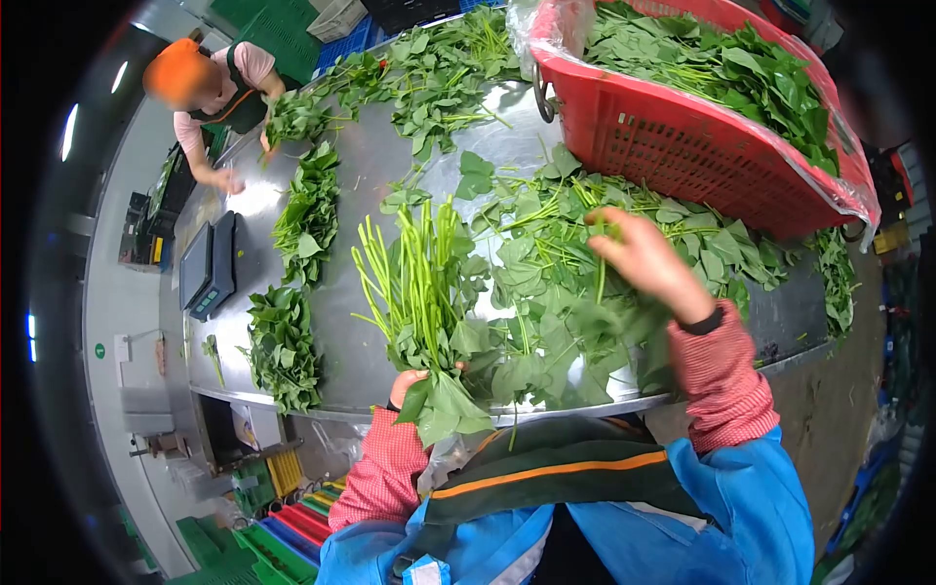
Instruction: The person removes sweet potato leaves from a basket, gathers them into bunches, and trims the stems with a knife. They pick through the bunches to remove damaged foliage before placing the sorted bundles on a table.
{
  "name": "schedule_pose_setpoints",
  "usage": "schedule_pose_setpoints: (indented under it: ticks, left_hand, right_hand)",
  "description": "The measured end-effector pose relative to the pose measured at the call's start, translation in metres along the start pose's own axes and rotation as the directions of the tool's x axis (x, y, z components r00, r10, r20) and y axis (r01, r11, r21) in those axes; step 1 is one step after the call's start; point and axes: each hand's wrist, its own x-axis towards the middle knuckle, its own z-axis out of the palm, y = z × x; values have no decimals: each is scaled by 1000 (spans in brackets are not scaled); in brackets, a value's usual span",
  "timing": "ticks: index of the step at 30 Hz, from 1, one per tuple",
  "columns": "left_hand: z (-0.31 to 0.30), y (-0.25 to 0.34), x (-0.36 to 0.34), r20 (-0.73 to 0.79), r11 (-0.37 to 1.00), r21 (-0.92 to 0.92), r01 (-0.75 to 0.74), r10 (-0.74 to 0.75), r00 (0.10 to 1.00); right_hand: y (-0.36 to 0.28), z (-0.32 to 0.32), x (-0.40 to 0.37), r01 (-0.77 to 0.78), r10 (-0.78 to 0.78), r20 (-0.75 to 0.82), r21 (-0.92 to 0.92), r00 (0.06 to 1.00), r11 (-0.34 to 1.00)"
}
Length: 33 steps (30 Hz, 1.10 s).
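Observation:
My left hand (408,385), at the table's front edge, is wrapped round the leafy end of a bunch of greens (421,283), whose pale green stems point up and away from me. Over the loose greens (546,263) spread on the metal table (366,195), my right hand (639,255) pinches a few stems of greens, their leaves hanging below it, blurred. Part of my left hand is hidden behind the leaves.
A red crate (673,127) full of greens stands at the back right. Bundles of greens (285,346) lie in a column on the left, beside a scale (208,265). A co-worker (219,93) in an orange cap handles greens at the far left.

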Motion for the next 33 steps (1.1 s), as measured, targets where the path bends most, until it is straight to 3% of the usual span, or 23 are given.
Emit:
schedule_pose_setpoints:
  ticks: [1,2,3,4,6,7,10,11,14,15,18,20,23,25,26,28,29,30,32,33]
  left_hand:
    - [2,2,1,-32,998,54,13,-11,999]
    - [4,3,2,-61,994,106,20,-14,998]
    - [8,-1,0,-99,988,149,28,-13,995]
    - [18,-6,3,-116,981,185,53,-32,993]
    - [43,-11,22,-140,957,269,110,-74,987]
    - [50,-14,25,-356,881,441,169,-1,935]
    - [49,-12,21,-416,849,475,232,-15,909]
    - [25,-6,11,-202,915,376,148,-75,976]
    - [16,-3,-2,-155,966,242,93,-56,986]
    - [25,-6,1,-195,973,214,81,-38,980]
    - [49,-17,23,-99,965,257,-48,76,992]
    - [58,-13,23,-159,956,292,-2,50,986]
    - [28,-6,-7,-217,966,258,3,55,975]
    - [21,0,-13,-274,969,244,26,43,961]
    - [15,-1,-13,-216,977,214,3,44,975]
    - [21,0,-6,-181,976,219,2,39,983]
    - [22,1,-4,-204,964,263,29,27,979]
    - [23,3,-2,-228,950,305,57,15,974]
    - [19,6,-3,-281,907,399,134,-18,959]
    - [32,1,10,-204,934,334,127,-60,977]
  right_hand:
    - [-19,4,-3,-210,215,27,-118,976,971]
    - [-37,5,4,-352,337,127,123,933,928]
    - [-49,13,9,-342,312,144,305,939,889]
    - [-65,18,13,-463,387,256,437,886,771]
    - [-81,43,18,-434,360,242,472,901,767]
    - [-76,57,19,-387,303,260,398,917,832]
    - [-67,57,18,-302,210,311,287,927,909]
    - [-63,50,17,-286,191,327,272,925,919]
    - [-57,23,8,-87,92,342,-28,935,996]
    - [-60,22,7,-79,98,259,-82,961,993]
    - [-63,19,6,-118,119,-9,-261,993,958]
    - [-51,5,15,-211,141,-202,-386,969,898]
    - [-15,-19,10,-180,111,-143,-700,983,692]
    - [-19,-19,6,-184,183,-68,-631,981,754]
    - [-23,-18,4,-186,213,-24,-593,977,784]
    - [-55,-15,8,-339,383,188,-228,905,913]
    - [-46,4,1,-297,275,199,89,941,951]
    - [-46,14,3,-287,214,255,302,943,909]
    - [-53,26,3,-434,242,376,598,895,674]
    - [-55,29,5,-494,277,411,672,868,552]
